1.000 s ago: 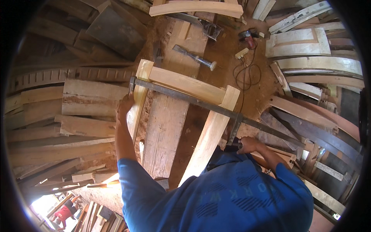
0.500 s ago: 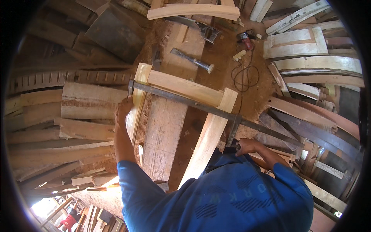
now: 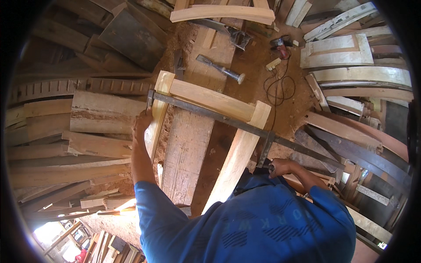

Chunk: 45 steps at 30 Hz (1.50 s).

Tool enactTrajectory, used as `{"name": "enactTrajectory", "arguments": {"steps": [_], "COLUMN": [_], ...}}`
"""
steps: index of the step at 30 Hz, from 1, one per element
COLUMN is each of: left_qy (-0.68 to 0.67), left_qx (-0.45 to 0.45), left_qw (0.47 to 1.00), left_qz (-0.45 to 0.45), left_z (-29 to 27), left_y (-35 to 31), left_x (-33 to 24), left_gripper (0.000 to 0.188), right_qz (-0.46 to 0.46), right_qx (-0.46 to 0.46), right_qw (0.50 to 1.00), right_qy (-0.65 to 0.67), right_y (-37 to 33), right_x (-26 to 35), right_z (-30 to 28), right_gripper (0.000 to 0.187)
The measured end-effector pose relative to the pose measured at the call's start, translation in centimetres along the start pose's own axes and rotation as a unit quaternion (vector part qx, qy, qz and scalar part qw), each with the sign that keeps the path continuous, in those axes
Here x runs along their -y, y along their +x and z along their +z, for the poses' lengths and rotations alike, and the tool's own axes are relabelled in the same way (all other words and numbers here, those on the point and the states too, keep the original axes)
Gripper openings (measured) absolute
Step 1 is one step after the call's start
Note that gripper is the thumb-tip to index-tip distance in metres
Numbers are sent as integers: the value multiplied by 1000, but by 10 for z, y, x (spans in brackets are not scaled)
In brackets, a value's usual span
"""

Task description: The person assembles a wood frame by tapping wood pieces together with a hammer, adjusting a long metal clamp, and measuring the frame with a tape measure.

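A long metal bar clamp (image 3: 210,113) lies across a pale wooden frame (image 3: 215,96), spanning its two side rails near the far crosspiece. My left hand (image 3: 142,122) is closed round the clamp's fixed jaw, at the outer side of the left rail. At the right, my right hand (image 3: 280,167) grips the dark handle of the sliding jaw (image 3: 265,149), close to my body. The clamp's bar runs on past the right rail. My shirt hides the near end of the frame.
Beyond the frame, a chisel (image 3: 220,69) and a handsaw (image 3: 239,38) lie on a plank. A red power tool (image 3: 283,49) with a coiled cord (image 3: 280,87) sits on the dusty ground. Boards (image 3: 105,111) are stacked at left; a panelled piece (image 3: 337,50) and more timber lie right.
The view has shifted slightly. Both hands stay on the clamp, which keeps its place across the frame. A red-clad person at the lower left is now mostly out of sight.
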State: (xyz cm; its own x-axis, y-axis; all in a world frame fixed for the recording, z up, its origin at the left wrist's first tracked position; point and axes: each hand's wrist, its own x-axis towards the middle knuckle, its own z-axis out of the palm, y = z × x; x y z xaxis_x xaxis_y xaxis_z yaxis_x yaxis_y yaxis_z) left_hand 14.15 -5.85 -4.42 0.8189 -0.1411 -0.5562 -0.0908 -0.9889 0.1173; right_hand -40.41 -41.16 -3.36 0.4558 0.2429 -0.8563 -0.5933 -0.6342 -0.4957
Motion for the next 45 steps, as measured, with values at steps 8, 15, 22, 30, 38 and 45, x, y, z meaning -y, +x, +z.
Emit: {"name": "enactTrajectory", "arguments": {"steps": [8, 15, 22, 30, 38, 45], "left_qy": [46, 78, 5, -61, -32, -32], "left_qx": [-5, -39, -91, -156, -206, -271], "left_qw": [999, 996, 996, 983, 972, 958], "left_qz": [-16, 14, -15, -77, -111, -86], "left_z": [2, 24, 5, 10, 33, 14], "left_y": [4, 22, -29, -46, -41, -54], "left_x": [6, 41, 3, -8, 24, 7], "left_gripper": [71, 70, 71, 74, 72, 63], "right_qz": [1, -3, 75, 49, -75, -54], "right_qx": [-308, -77, -109, -506, -311, -321], "right_qw": [943, 994, 972, 858, 947, 945], "right_qy": [-126, -72, -195, -71, 13, 23], "right_y": [-32, 8, -27, -5, 36, 33], "right_x": [46, 0, 61, 60, 49, 43], "right_z": [31, 15, -13, -124, -112, -120], "right_gripper": [52, 55, 48, 45, 46, 47]}}
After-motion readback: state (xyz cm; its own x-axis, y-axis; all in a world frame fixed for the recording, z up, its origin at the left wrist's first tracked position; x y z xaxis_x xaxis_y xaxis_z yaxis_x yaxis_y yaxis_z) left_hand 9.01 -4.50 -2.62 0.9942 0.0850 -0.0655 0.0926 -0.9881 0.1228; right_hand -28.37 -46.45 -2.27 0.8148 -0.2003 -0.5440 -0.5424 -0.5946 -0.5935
